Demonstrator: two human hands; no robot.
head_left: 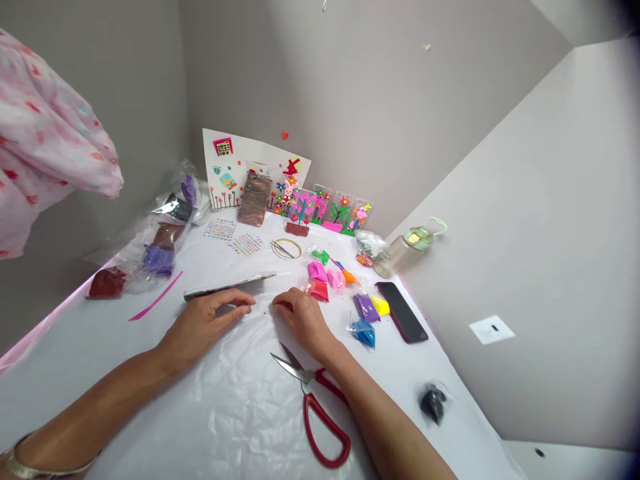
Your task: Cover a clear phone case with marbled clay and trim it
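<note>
My left hand (213, 319) is over the white-covered table, thumb and fingertips drawn together; whatever may lie between them is too small to make out. Just behind it is a thin flat panel (230, 287), seen nearly edge-on; whether the hand touches it I cannot tell. Facing it across a small gap, my right hand (304, 321) has its fingers curled down in a pinch near the sheet, their contents hidden. Scissors (320, 407) with red handles lie with blades apart beside my right forearm.
Bagged colored clay (319, 289) and a black phone (403, 312) lie to the right, near a bottle (405, 250). Decorated panels (345, 210) and a brown rectangular piece (255, 199) stand at the back. Plastic-bagged clay (163, 250) and a pink strip (157, 297) are left.
</note>
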